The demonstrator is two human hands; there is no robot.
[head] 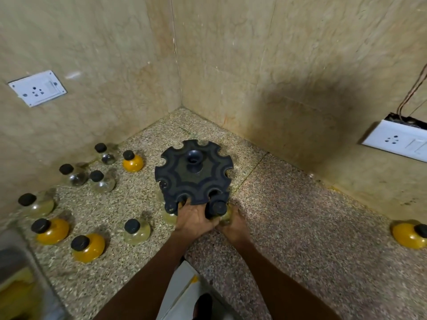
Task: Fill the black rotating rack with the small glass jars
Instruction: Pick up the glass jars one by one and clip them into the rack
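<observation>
Left hand (194,218) grips the rack (193,172) rim, right hand (233,224) clutches a jar (220,210); slide its neck squarely into the slot.

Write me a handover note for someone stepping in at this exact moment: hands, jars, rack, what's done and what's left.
Left hand: gripping the near edge of the black rack, steadying it.
Right hand: holding a pale jar, black cap up, at a near slot of the rack; whether it is seated I cannot tell.
Rack: in the counter corner; the top slots in view look empty. Something pale shows under its near left edge, unclear.
Loose jars: nine stand left of the rack, three of them yellow, e.g.; one more yellow jar sits far right.
Done: at most this first jar.
Left: seat it, then load the rest, turning the rack as needed.
</observation>
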